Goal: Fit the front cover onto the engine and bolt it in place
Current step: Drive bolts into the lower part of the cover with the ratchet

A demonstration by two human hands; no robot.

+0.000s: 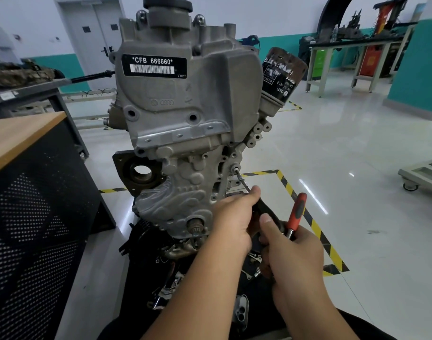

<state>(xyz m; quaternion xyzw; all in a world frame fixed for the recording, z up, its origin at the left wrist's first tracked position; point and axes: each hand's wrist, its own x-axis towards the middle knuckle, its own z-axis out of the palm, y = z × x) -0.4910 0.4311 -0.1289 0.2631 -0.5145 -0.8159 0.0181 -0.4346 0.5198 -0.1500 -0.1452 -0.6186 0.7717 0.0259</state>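
The grey engine [185,99] stands upright in the middle, with the ribbed front cover [185,190] lying against its lower face. A bolt [234,168] sits in a hole at the cover's right edge. A thin metal driver shaft [243,181] runs from that bolt down to my left hand [234,217], whose fingers are closed around the shaft and the tool's dark body. My right hand [291,251] sits just right of it, gripping the lower end of a ratchet with a red and black handle [297,209] that points up and away. The joint between tool parts is hidden by my fingers.
A black oil filter [282,72] juts from the engine's upper right. A wooden-topped bench with perforated black sides [28,182] stands close on the left. Dark engine parts [175,278] lie below the engine. Yellow-black floor tape [315,227] runs at right; workbenches [352,45] stand far back.
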